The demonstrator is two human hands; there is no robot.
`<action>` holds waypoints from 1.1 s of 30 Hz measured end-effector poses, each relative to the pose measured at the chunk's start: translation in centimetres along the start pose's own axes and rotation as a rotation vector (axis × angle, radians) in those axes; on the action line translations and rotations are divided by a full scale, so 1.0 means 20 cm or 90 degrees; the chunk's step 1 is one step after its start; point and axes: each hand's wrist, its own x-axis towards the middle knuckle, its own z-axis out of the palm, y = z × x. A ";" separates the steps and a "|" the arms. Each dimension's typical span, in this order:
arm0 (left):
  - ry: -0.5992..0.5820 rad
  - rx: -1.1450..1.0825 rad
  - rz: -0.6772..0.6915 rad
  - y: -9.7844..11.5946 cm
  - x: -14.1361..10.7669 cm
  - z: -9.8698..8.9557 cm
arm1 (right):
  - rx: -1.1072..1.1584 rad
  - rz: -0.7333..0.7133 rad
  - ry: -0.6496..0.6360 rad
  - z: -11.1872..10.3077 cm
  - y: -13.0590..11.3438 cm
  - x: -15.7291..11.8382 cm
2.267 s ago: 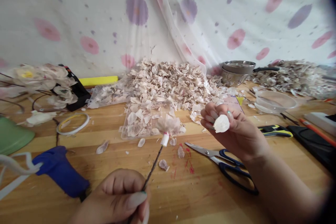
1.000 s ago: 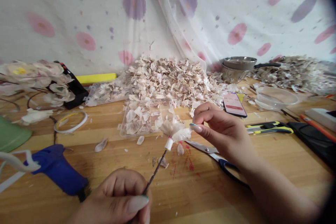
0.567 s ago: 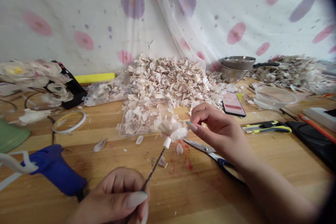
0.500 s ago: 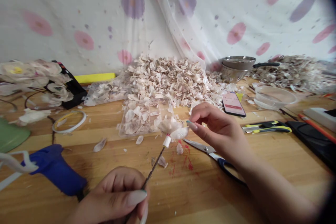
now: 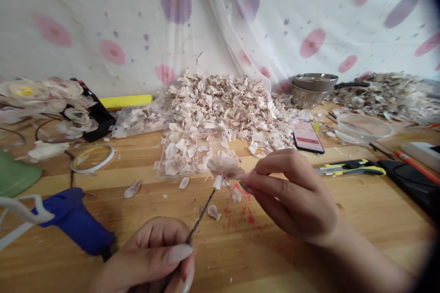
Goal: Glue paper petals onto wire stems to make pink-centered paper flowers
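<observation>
My left hand point(image 5: 151, 256), at the bottom, is closed around the thin dark stem point(image 5: 202, 214) of a handmade flower, thumb on top. The stem slants up to the right and ends in a short white tube. On that tube sits the flower head point(image 5: 223, 165), with pale, thin petals and a trace of pink at its base. My right hand point(image 5: 292, 192) reaches in from the right, its thumb and fingertips pinched on the outer petal at the flower's right edge. Loose petals point(image 5: 214, 212) lie on the wood below.
Behind the flower stand a clear divided box point(image 5: 160, 171) of petals and a large petal heap point(image 5: 220, 100). A blue glue gun point(image 5: 77, 222) lies left. To the right are a phone point(image 5: 308, 136), a utility knife point(image 5: 354, 167), metal bowls point(image 5: 311, 89) and a clear plastic dish point(image 5: 364, 128).
My right hand has moved down and slightly left, from just beside the flower to pinching its petal edge. The scissors are now hidden behind it. My left hand keeps the stem nearly still.
</observation>
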 end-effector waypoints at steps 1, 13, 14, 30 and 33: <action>0.000 -0.033 -0.007 0.00 0.00 0.00 | -0.002 -0.005 0.002 0.00 0.00 0.00; -0.032 -0.078 0.021 0.02 0.00 0.00 | 0.235 0.399 0.151 0.05 0.05 -0.03; -0.036 -0.060 0.040 0.02 0.00 0.01 | 0.255 0.408 0.155 0.05 0.05 -0.03; 0.042 0.149 0.199 0.03 0.10 0.07 | 0.610 0.457 0.000 0.12 -0.06 -0.03; 0.040 0.152 0.196 0.01 0.12 0.06 | 0.644 0.463 -0.027 0.13 -0.07 -0.03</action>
